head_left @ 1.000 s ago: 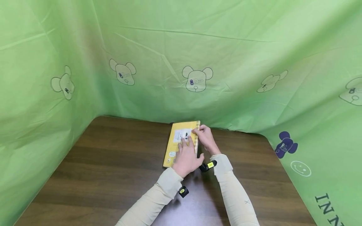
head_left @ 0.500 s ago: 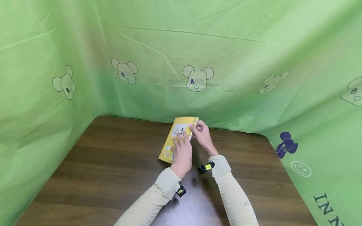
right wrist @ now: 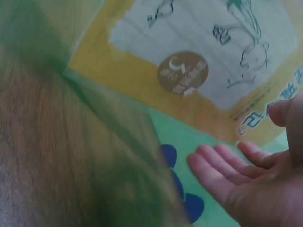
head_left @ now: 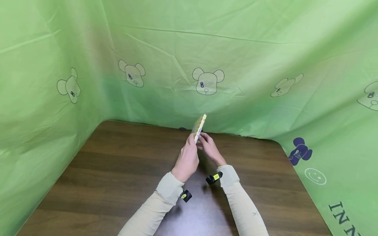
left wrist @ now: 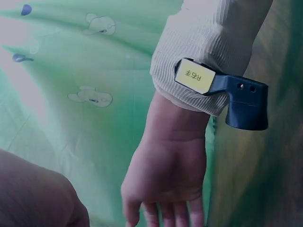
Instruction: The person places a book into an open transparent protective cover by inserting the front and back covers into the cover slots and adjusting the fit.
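Observation:
A thin yellow book [head_left: 200,127] stands tilted on edge near the back of the table, its narrow white edge turned toward the head camera. My left hand [head_left: 186,159] grips its near end. The right wrist view shows the book's yellow cover [right wrist: 135,92] with a pale drawing panel and a round brown mark. A see-through greenish sheet [right wrist: 102,106] extends from that cover. Just right of the book, my right hand [head_left: 210,147] has its fingers loosely extended beside the lower edge. In the left wrist view, my left hand [left wrist: 40,194] shows only partly.
The brown wooden table [head_left: 118,177] reaches back to a green curtain [head_left: 165,98] printed with bear heads. Curtain also hangs along both sides. Black wrist mounts [head_left: 186,196] sit on the cuffs of the pale sleeves [head_left: 165,200].
The book has gone from lying cover-up under the left hand to standing tilted on edge. My left hand has moved from flat on the cover to gripping the near end.

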Action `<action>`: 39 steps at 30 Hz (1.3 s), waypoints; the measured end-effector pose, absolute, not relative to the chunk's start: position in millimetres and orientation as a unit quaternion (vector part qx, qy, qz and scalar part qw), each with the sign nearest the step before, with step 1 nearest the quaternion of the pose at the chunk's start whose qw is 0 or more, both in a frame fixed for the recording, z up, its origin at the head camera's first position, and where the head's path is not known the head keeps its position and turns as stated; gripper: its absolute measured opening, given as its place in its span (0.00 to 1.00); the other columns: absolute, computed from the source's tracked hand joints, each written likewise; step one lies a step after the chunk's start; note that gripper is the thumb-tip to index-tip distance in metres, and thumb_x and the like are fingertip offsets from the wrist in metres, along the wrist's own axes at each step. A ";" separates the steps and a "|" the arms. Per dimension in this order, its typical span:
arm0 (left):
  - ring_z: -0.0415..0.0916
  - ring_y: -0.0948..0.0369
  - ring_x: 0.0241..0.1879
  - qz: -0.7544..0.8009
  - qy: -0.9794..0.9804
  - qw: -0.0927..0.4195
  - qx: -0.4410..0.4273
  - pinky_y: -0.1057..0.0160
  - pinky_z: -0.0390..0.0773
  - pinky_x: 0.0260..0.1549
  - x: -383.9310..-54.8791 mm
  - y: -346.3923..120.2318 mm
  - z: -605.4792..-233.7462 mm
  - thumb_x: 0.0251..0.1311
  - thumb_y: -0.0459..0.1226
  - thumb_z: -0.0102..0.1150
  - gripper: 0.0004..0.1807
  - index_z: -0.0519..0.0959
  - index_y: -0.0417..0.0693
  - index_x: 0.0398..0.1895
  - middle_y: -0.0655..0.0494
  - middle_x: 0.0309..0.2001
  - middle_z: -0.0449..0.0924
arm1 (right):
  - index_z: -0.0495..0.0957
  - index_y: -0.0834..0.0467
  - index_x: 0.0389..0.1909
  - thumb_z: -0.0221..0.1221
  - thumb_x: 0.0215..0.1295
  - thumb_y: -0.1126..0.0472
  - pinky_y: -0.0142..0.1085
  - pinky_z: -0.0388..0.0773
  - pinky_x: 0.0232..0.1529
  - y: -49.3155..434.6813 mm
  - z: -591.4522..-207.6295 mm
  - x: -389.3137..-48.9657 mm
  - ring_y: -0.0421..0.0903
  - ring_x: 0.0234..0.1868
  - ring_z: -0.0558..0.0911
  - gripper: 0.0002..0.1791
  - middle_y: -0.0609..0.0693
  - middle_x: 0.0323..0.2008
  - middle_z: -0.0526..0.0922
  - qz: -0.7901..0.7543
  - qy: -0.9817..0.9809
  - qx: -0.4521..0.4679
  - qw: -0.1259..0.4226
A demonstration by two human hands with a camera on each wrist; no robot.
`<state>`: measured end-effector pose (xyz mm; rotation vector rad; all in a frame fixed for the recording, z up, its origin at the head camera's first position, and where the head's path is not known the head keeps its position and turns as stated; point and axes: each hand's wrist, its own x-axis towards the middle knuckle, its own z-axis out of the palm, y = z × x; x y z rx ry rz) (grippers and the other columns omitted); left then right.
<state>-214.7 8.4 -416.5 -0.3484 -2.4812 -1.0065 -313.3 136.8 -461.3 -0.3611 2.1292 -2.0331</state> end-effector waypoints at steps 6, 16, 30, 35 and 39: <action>0.83 0.40 0.47 -0.426 -0.875 0.181 -0.141 0.44 0.85 0.42 -217.7 1.6 -418.1 0.59 0.19 0.54 0.33 0.59 0.32 0.69 0.33 0.57 0.75 | 0.55 0.69 0.75 0.40 0.84 0.58 0.34 0.84 0.44 144.4 -479.1 -316.8 0.38 0.41 0.83 0.27 0.46 0.41 0.79 -0.727 0.662 -0.099 0.153; 0.82 0.44 0.48 -0.487 -0.853 0.136 -0.125 0.52 0.87 0.42 -237.4 -23.4 -425.9 0.64 0.22 0.53 0.30 0.61 0.33 0.70 0.35 0.52 0.77 | 0.62 0.65 0.74 0.43 0.82 0.62 0.43 0.88 0.42 157.1 -495.5 -320.0 0.44 0.42 0.87 0.24 0.57 0.50 0.84 -0.747 0.650 -0.096 0.098; 0.77 0.50 0.38 -0.410 -0.901 0.135 -0.044 0.53 0.81 0.38 -259.1 -50.0 -448.2 0.62 0.36 0.70 0.21 0.79 0.32 0.53 0.43 0.37 0.79 | 0.70 0.67 0.70 0.56 0.76 0.62 0.35 0.86 0.28 176.5 -480.3 -318.2 0.41 0.29 0.87 0.25 0.58 0.41 0.89 -0.685 0.726 -0.055 0.017; 0.79 0.43 0.48 -0.394 -0.909 0.126 -0.056 0.48 0.82 0.51 -264.5 -50.5 -457.7 0.64 0.36 0.67 0.27 0.73 0.25 0.61 0.35 0.45 0.79 | 0.75 0.69 0.65 0.58 0.75 0.63 0.31 0.85 0.27 177.7 -472.8 -315.7 0.40 0.27 0.86 0.22 0.65 0.41 0.88 -0.646 0.761 -0.058 0.000; 0.75 0.37 0.59 -0.403 -0.905 0.116 -0.071 0.45 0.77 0.61 -266.5 -50.1 -463.5 0.68 0.32 0.62 0.32 0.64 0.20 0.68 0.27 0.55 0.76 | 0.73 0.71 0.66 0.55 0.76 0.64 0.30 0.85 0.31 180.1 -470.8 -314.9 0.38 0.31 0.85 0.22 0.69 0.46 0.86 -0.590 0.805 -0.069 0.012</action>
